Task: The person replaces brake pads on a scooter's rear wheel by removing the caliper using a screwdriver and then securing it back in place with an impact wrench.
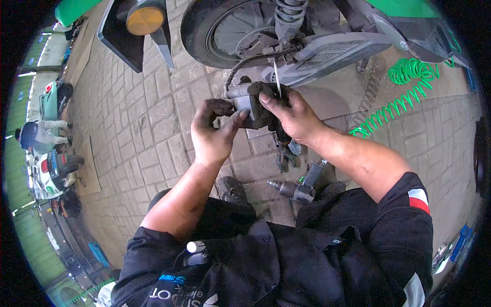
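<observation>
A dirty, dark brake caliper is held up off the floor between my hands, below the scooter's wheel. Its black hose still runs up to the suspension. My left hand grips the caliper's left side, thumb pressed on a smooth grey face. With thumb on top, my right hand clasps the other side. A thin metal shaft, like a screwdriver's, sticks up from among the right fingers; its lower end is hidden. Both hands are blackened with grime.
A pistol-shaped air wrench lies by my feet, with pliers just beyond. Coiled green air hose stretches across the right side. At left, a person is beside parked scooters. A dark panel with an orange reflector juts in at upper left.
</observation>
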A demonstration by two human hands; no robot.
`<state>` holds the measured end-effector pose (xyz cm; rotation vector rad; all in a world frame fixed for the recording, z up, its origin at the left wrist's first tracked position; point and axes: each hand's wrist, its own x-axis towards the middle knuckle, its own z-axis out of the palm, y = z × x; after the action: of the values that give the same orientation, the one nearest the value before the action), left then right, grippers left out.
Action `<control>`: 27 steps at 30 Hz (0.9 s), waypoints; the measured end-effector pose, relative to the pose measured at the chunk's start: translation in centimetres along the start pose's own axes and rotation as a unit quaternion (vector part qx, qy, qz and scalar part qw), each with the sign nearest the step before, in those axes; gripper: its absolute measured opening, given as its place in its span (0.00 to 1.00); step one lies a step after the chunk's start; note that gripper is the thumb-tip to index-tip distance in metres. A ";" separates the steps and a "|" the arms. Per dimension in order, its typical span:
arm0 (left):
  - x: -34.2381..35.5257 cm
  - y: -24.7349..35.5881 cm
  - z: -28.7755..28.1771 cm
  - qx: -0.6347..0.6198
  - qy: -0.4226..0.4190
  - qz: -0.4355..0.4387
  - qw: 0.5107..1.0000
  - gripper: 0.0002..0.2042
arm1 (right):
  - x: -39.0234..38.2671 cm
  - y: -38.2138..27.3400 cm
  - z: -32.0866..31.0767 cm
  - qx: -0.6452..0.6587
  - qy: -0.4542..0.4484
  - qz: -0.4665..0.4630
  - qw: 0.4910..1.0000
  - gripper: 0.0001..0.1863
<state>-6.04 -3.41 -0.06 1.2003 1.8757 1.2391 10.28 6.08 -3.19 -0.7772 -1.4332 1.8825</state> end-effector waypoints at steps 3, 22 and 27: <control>0.7 -1.1 0.5 -0.190 -0.021 -0.051 0.980 0.22 | 0.0 0.2 -0.1 0.033 -0.015 0.030 0.999 0.19; 3.4 2.9 1.8 -0.173 -0.205 -0.114 0.956 0.34 | 0.0 -1.6 -3.0 0.059 -0.090 0.013 0.994 0.25; 2.4 3.2 1.5 -0.228 -0.254 -0.100 0.935 0.38 | -0.6 -2.2 -2.8 0.112 -0.082 0.049 0.989 0.26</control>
<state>-4.66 -0.09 2.32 0.9316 1.2115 1.0470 13.09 7.68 -1.67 -0.6068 -1.2679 2.1819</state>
